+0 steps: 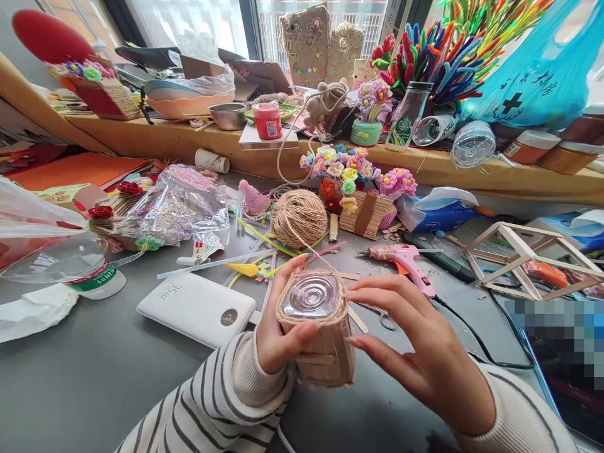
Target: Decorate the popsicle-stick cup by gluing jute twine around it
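My left hand [283, 336] is closed around a plastic container [312, 296], held above the table with its clear, ringed base facing up. Flat brown strips that look like wooden craft sticks cover its sides, and jute twine [285, 314] circles the upper edge. A strand runs back from there to the twine ball [299, 217] on the table. My right hand [419, 340] is at the container's right side, fingers apart, fingertips at or just touching its edge. Part of the left fingers is hidden behind the container.
A pink glue gun [403, 261] lies right of centre, its black cable trailing forward. On the left is a white power bank [195, 308]. A wooden stick frame [514, 258], a phone-like device [566, 377], crochet flowers [340, 167] and a plastic bottle [97, 277] surround the work area.
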`<state>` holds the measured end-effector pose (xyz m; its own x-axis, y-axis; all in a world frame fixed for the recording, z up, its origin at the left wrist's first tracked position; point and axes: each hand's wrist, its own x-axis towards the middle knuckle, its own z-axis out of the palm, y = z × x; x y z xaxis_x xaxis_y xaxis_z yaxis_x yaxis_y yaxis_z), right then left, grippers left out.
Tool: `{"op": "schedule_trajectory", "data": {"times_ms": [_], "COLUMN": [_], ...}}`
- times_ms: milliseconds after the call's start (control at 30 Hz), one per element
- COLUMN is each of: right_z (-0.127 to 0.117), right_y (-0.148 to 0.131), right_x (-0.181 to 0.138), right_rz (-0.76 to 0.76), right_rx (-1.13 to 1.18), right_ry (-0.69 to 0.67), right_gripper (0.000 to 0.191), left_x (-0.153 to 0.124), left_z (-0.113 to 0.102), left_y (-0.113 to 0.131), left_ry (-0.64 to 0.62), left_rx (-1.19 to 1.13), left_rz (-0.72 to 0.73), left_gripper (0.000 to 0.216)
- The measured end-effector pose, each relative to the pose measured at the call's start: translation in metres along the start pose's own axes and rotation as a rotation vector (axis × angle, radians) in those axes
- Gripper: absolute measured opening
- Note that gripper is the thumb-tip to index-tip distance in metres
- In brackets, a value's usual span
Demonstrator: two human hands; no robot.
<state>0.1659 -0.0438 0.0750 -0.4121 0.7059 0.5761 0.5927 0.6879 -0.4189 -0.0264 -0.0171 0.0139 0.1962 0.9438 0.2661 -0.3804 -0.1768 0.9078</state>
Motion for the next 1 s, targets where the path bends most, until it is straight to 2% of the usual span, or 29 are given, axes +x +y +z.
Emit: {"op": "schedule_trajectory", "data": {"times_ms": [133,367,600,900,1000], "right_z": [0.001,0.000,0.013,0.031,0.024], "right_y": [0.008,0.010,0.015,0.034,0.039], "right_x": [0.005,0.016,0.025,0.032,0.027], "right_rz": [-0.039,-0.090,-0.160,-0.137,-0.132], "right_rx": [0.028,0.017,-0.149,-0.060,-0.060], "right_ry": [-0.034,-0.036,-0.008,-0.027,0.046], "right_gripper": [0.016,0.020,0.045,0.012,0.004], "left_x": [0.002,0.005,0.006,0.005,0.005], "left_z": [-0.004,-0.008,-0.017,-0.020,-0.015], "left_y": [-0.004,0.002,0.006,0.000,0.007], "left_ry": [-0.066,-0.115,-0.173,-0.169,-0.079], "left_rx": [-0.043,-0.076,-0.114,-0.097,-0.106], "left_rz": [0.034,0.066,0.065,0.005,-0.038], "left_gripper": [0.077,0.079,0.079,0.082,0.078]}}
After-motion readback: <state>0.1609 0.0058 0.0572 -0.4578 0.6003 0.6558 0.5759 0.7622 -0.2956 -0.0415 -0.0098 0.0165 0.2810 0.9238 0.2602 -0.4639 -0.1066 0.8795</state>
